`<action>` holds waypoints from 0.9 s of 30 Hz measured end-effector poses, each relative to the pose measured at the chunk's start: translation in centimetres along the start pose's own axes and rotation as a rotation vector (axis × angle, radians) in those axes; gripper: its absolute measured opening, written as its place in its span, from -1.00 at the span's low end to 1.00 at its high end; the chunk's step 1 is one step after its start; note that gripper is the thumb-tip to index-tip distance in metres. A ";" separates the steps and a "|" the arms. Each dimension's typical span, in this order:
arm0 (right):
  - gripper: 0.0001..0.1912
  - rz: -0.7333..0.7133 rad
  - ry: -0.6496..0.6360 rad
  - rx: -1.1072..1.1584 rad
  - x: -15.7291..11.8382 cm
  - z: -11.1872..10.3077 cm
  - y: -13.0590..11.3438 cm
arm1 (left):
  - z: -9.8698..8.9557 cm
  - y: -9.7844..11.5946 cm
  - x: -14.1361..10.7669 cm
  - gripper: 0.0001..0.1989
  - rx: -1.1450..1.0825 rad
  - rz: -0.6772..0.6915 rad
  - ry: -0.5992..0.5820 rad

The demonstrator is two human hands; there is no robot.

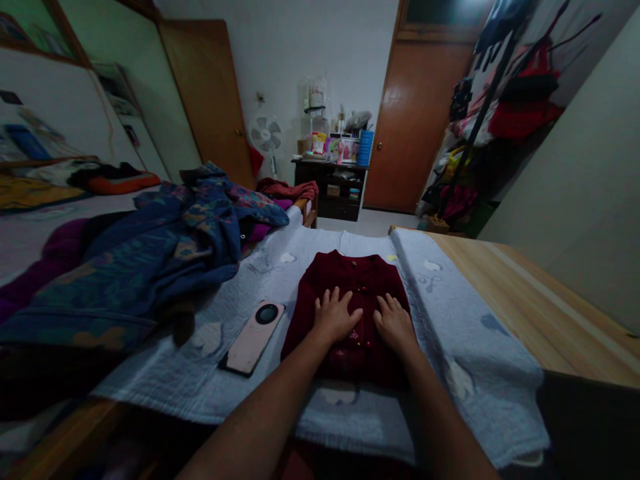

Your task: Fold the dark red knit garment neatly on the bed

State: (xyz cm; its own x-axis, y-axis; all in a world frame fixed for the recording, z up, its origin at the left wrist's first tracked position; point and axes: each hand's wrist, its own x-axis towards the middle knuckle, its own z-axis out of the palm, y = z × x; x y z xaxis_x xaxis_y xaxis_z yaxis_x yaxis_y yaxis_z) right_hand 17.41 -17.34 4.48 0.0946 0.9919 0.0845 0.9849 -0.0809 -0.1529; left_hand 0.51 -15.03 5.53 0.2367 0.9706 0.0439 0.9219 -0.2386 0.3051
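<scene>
A dark red buttoned garment (345, 277), folded into a compact block, lies on a pale blue cloth (280, 280) with cloud-like patterns. Flat on its left half rests my left hand (336, 317), fingers spread and pointing away from me. My right hand (395, 323) lies on the garment's right half, its fingers also stretched out. Between the two hands, small buttons and a bit of decoration show down the front. Neither hand grips anything; the cloth under the palms is hidden. Left of the garment is a pink phone (255, 337) with a round dark camera ring.
A heap of blue patterned clothing (195, 233) covers the left side. To the right runs a wooden board (490, 280). Farther back stand a dark cabinet (327, 190) with items on top, a fan (266, 133) and a wooden door (417, 120). Bags (530, 100) hang at the right.
</scene>
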 end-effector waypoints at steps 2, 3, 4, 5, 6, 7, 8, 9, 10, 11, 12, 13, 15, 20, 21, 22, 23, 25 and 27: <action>-0.44 0.007 -0.003 -0.005 0.2 0.0 -0.1 | -0.1 0.1 -0.1 -0.36 -0.005 0.001 -0.001; -0.44 0.010 -0.003 -0.009 0.3 0.0 -0.1 | -0.2 0.1 -0.1 -0.36 -0.006 0.001 -0.001; -0.45 0.014 -0.003 -0.013 0.4 0.1 -0.1 | -0.2 0.1 -0.1 -0.36 -0.006 0.002 -0.002; -0.45 0.018 -0.003 -0.017 0.5 0.1 -0.1 | -0.3 0.1 -0.1 -0.36 -0.006 0.000 -0.005; -0.45 0.024 -0.005 -0.019 0.7 0.2 -0.1 | -0.3 0.1 -0.2 -0.36 -0.005 -0.001 -0.008; -0.45 0.028 -0.008 -0.021 0.9 0.3 -0.1 | -0.3 0.1 -0.2 -0.36 -0.006 -0.002 -0.010; -0.45 0.032 -0.013 -0.021 1.1 0.3 -0.1 | -0.3 0.1 -0.1 -0.36 -0.007 -0.001 -0.012; -0.44 0.033 -0.021 -0.020 1.3 0.3 -0.1 | -0.3 0.1 -0.1 -0.36 -0.008 -0.002 -0.015; -0.44 0.033 -0.028 -0.018 1.5 0.4 -0.1 | -0.2 0.1 -0.1 -0.36 -0.008 -0.003 -0.018; -0.44 0.030 -0.033 -0.016 1.6 0.4 0.0 | -0.2 0.1 -0.1 -0.36 -0.006 -0.004 -0.019; -0.44 0.027 -0.036 -0.015 1.8 0.4 0.0 | -0.1 0.0 0.0 -0.36 -0.003 -0.004 -0.019; -0.44 0.025 -0.036 -0.014 2.0 0.4 0.0 | -0.1 0.0 0.0 -0.36 0.001 -0.004 -0.017; -0.43 0.018 -0.030 -0.017 2.2 0.4 0.1 | 0.0 0.0 0.0 -0.36 0.007 0.000 -0.005; -0.42 0.016 -0.028 -0.046 2.9 0.5 0.0 | 0.1 -0.1 0.0 -0.37 0.000 0.002 0.007; -0.42 0.017 -0.029 -0.053 3.1 0.5 0.0 | 0.1 -0.1 0.0 -0.37 -0.001 0.002 0.009; -0.42 0.018 -0.030 -0.057 3.2 0.5 0.0 | 0.0 -0.1 -0.1 -0.37 -0.002 0.002 0.010; -0.42 0.019 -0.032 -0.059 3.4 0.5 -0.1 | 0.0 0.0 -0.1 -0.36 -0.003 0.002 0.010; -0.42 0.024 -0.033 -0.059 3.7 0.4 -0.1 | 0.0 0.0 -0.1 -0.36 -0.003 0.003 0.007; -0.42 0.030 -0.028 -0.055 4.1 0.5 -0.1 | 0.0 0.0 0.0 -0.36 -0.003 0.004 0.005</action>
State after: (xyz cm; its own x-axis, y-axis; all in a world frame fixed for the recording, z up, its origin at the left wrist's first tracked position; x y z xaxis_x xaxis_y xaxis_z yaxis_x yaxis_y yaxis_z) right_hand 17.59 -13.23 4.39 0.1209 0.9912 0.0532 0.9882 -0.1151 -0.1007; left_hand 0.47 -15.07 5.55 0.2394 0.9697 0.0497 0.9201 -0.2429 0.3074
